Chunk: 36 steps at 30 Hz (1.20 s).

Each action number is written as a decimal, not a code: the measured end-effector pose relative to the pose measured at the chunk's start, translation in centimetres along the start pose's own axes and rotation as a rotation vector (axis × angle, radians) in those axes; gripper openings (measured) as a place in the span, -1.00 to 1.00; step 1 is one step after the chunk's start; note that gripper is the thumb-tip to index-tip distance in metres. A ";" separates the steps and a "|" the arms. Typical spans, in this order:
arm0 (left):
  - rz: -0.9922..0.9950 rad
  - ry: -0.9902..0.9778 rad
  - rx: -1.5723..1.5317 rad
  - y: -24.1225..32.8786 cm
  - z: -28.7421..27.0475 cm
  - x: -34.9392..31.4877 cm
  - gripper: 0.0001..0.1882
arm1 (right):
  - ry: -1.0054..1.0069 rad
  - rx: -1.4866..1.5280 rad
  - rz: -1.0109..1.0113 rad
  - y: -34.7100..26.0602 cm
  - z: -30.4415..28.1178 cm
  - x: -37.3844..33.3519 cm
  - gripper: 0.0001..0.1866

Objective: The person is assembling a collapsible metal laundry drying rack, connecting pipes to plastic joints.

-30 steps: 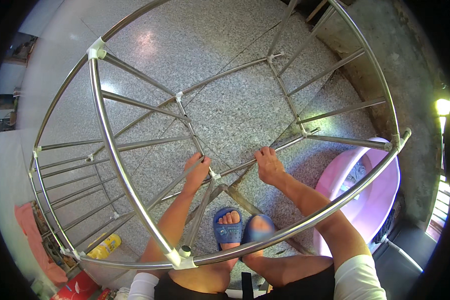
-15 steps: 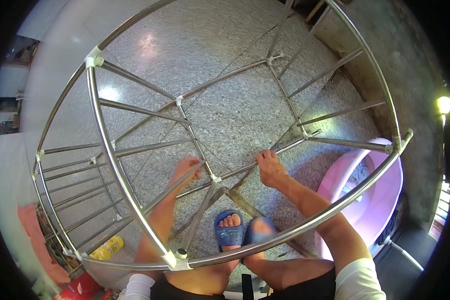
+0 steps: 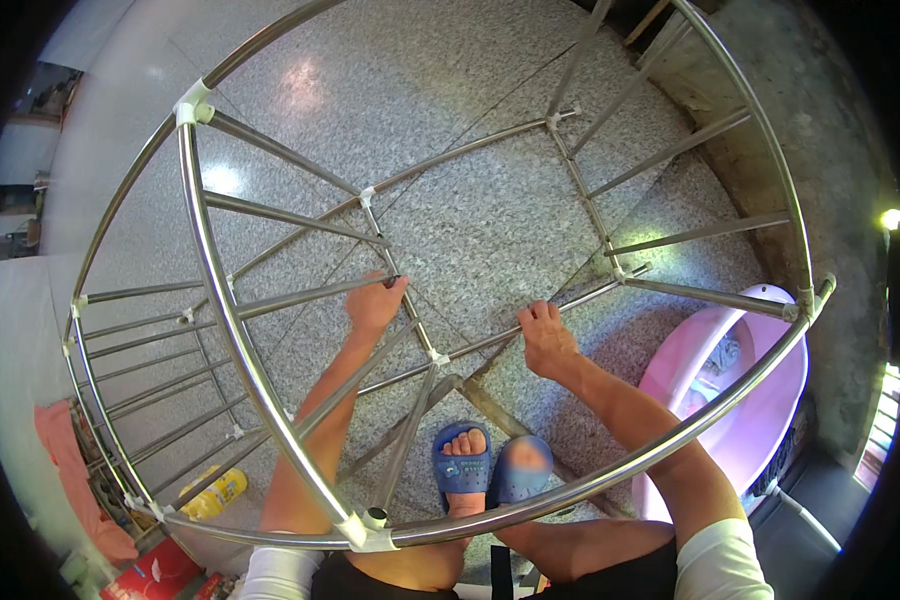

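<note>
A frame of shiny metal tubes point(image 3: 205, 250) joined by white plastic connectors point(image 3: 192, 105) surrounds my arms. My left hand point(image 3: 375, 303) is closed around the inner end of a crossbar tube point(image 3: 305, 295), right beside the lower side bar point(image 3: 378, 232). My right hand point(image 3: 548, 342) has its fingers curled over the lower near bar point(image 3: 485, 343), to the right of a white corner connector point(image 3: 436, 358). Between that corner and my left hand, another slanting tube point(image 3: 355, 375) passes in front of my left forearm. The undersides of both grips are hidden.
A pink plastic tub point(image 3: 660, 385) with cloth in it stands at the right, by a concrete wall point(image 3: 820, 150). My feet in blue slippers point(image 3: 460, 462) are close to the near bar. At lower left lie a yellow container point(image 3: 213, 492) and a red box point(image 3: 155, 572).
My left hand has moved up and away from the slanting tube to the end of the crossbar above it. The right hand stays on the near bar. The view has shifted slightly.
</note>
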<state>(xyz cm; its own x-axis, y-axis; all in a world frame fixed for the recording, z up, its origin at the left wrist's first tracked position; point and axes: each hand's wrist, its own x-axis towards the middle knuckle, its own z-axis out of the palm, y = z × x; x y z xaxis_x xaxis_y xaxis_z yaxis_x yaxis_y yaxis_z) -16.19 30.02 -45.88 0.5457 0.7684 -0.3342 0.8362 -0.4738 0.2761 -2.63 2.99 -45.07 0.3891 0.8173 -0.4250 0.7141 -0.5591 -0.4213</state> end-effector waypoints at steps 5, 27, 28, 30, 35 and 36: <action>-0.072 -0.011 -0.068 0.5 0.5 0.2 -0.69 | -0.028 0.014 0.027 -0.3 -0.4 0.0 -0.61; -0.003 0.124 -0.111 1.2 0.9 -0.9 -0.75 | -0.123 0.028 0.072 -0.8 -0.7 0.2 -0.54; -0.030 0.083 -0.105 1.1 0.6 -0.7 -0.74 | -0.116 0.029 0.067 -0.8 -0.8 0.2 -0.54; 0.025 0.051 -0.103 0.0 0.9 -0.2 -0.76 | -0.105 0.038 0.055 -0.8 -0.9 0.1 -0.54; 0.003 -0.442 -0.584 -2.6 -1.5 1.8 -0.84 | -0.085 0.054 0.070 -0.2 -0.6 0.1 -0.57; 0.015 -0.413 -0.543 -3.6 -2.0 2.7 -0.84 | -0.071 0.035 0.046 -0.3 -0.4 0.2 -0.58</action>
<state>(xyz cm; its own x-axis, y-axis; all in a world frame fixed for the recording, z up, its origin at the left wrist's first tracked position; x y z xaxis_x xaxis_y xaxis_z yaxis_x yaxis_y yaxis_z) -17.86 34.68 -45.95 0.6228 0.4855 -0.6136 0.7419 -0.1174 0.6602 -2.54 3.34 -44.72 0.3775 0.7796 -0.4997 0.6751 -0.6011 -0.4276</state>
